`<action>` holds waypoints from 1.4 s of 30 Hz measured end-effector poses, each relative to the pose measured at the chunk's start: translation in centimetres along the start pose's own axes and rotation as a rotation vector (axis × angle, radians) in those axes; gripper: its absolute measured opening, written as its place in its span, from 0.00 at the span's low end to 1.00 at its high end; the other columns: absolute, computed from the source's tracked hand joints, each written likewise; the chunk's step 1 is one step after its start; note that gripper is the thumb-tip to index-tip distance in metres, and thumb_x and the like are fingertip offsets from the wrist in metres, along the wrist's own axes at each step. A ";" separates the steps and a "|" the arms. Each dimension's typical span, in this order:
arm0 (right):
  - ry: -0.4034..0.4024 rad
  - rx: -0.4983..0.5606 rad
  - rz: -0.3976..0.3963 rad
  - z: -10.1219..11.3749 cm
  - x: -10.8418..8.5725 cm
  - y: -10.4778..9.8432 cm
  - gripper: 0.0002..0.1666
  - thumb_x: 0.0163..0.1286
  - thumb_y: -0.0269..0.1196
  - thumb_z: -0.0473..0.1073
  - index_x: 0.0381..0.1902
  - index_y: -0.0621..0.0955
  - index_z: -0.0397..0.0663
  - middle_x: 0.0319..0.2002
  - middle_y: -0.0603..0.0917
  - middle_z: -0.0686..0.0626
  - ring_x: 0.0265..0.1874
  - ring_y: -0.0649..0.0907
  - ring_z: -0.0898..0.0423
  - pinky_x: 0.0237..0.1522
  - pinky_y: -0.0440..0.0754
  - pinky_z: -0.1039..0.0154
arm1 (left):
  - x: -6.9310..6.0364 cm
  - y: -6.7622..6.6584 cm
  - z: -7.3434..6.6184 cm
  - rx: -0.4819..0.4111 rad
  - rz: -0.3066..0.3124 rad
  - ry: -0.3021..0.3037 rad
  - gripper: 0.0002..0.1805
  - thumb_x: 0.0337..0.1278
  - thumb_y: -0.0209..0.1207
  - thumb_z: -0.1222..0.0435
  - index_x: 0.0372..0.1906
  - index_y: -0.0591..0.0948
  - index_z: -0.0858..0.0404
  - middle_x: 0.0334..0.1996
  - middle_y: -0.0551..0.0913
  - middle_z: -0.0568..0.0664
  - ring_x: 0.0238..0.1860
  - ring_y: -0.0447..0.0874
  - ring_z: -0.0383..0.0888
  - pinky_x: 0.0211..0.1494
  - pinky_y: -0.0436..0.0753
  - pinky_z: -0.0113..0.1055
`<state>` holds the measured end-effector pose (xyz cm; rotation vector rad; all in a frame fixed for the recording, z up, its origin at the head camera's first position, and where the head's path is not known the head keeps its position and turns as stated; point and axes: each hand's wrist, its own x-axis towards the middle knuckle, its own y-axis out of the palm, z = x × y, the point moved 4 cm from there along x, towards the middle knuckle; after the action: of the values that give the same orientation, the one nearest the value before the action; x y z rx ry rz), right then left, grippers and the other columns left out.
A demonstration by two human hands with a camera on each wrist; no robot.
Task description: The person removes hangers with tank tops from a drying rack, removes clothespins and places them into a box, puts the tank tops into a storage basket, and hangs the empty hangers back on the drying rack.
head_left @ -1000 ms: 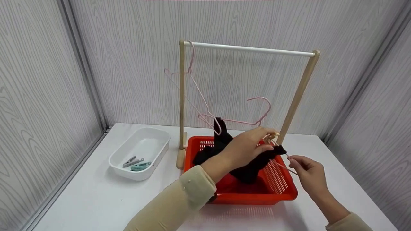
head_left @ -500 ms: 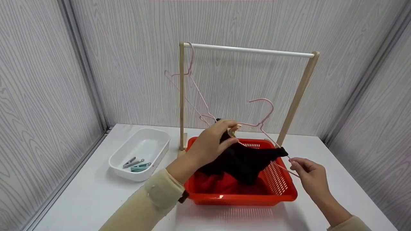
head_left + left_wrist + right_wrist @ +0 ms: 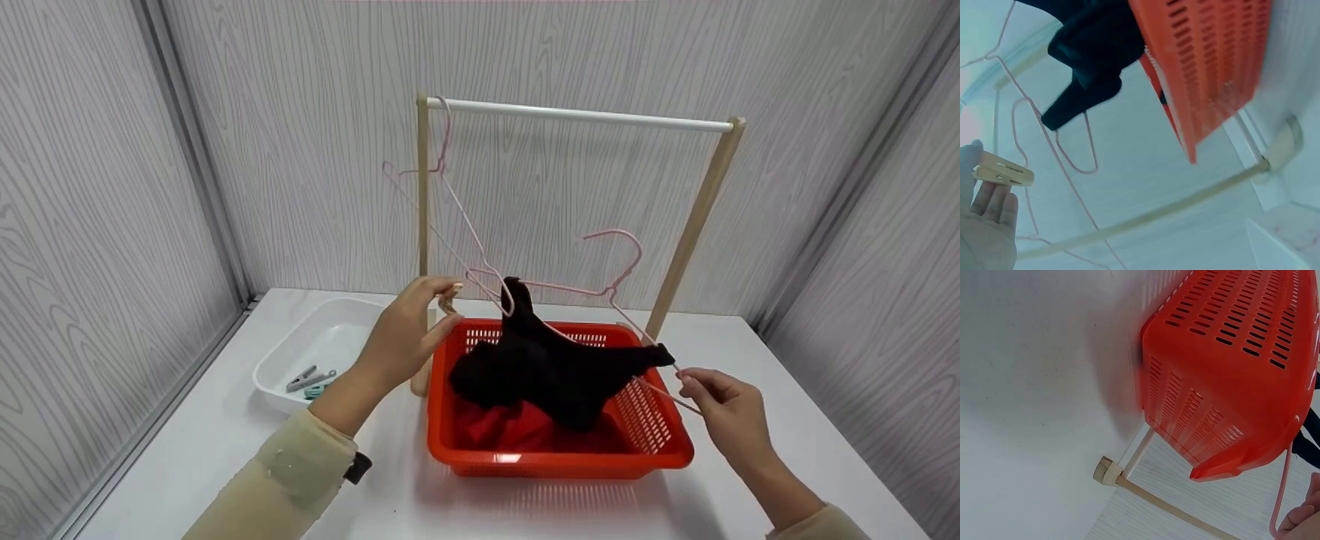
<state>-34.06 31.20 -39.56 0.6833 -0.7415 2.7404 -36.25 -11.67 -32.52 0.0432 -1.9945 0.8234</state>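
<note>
My left hand (image 3: 405, 330) pinches a beige clothespin (image 3: 1005, 171) between thumb and fingers, above the gap between the white tray and the red basket. My right hand (image 3: 727, 409) pinches the right end of a pink hanger (image 3: 619, 255), whose hook points up. On that hanger a black garment (image 3: 570, 375) hangs by its straps over the red basket (image 3: 562, 466). Part of the garment lies bunched inside the basket, above red cloth (image 3: 506, 427). In the right wrist view only a few right fingers (image 3: 1300, 520) show at the corner, on the hanger's wire.
A second pink hanger (image 3: 463, 210) hangs at the left end of the rack's white rail (image 3: 577, 114), its lower end overlapping the garment's left strap in view. Wooden posts (image 3: 697, 217) carry the rail. A white tray (image 3: 281, 352) with grey and teal clothespins (image 3: 311, 377) stands left.
My left hand has moved left, away from the garment's right strap and past its left strap, carrying the clothespin. My right hand and its hanger have barely moved.
</note>
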 end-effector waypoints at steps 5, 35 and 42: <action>0.003 -0.020 0.003 -0.2 0.0 0.0 0.10 0.71 0.62 0.32 0.46 0.86 0.34 0.32 0.86 0.54 0.32 0.84 0.60 0.38 0.83 0.74 | -1.4 -1.2 2.2 0.034 -0.034 -0.069 0.23 0.64 0.65 0.65 0.62 0.75 0.65 0.55 0.79 0.54 0.56 0.78 0.47 0.63 0.77 0.43; 0.005 -0.013 0.000 -0.4 0.0 -0.2 0.09 0.70 0.63 0.31 0.45 0.86 0.35 0.30 0.86 0.54 0.31 0.82 0.63 0.37 0.82 0.75 | -9.0 -3.4 12.3 0.176 0.048 -0.472 0.23 0.65 0.61 0.71 0.62 0.71 0.72 0.52 0.76 0.63 0.50 0.79 0.57 0.56 0.78 0.51; -0.003 0.002 -0.006 -0.5 -0.1 -0.2 0.09 0.69 0.64 0.30 0.45 0.86 0.35 0.31 0.86 0.55 0.31 0.82 0.64 0.36 0.82 0.75 | -10.7 -3.4 13.7 0.206 0.210 -0.596 0.22 0.69 0.55 0.73 0.65 0.69 0.76 0.57 0.72 0.70 0.60 0.75 0.65 0.65 0.72 0.55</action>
<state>-34.10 31.64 -39.92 0.6897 -0.7363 2.7358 -39.48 -25.10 -43.59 0.2235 -2.4869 1.2604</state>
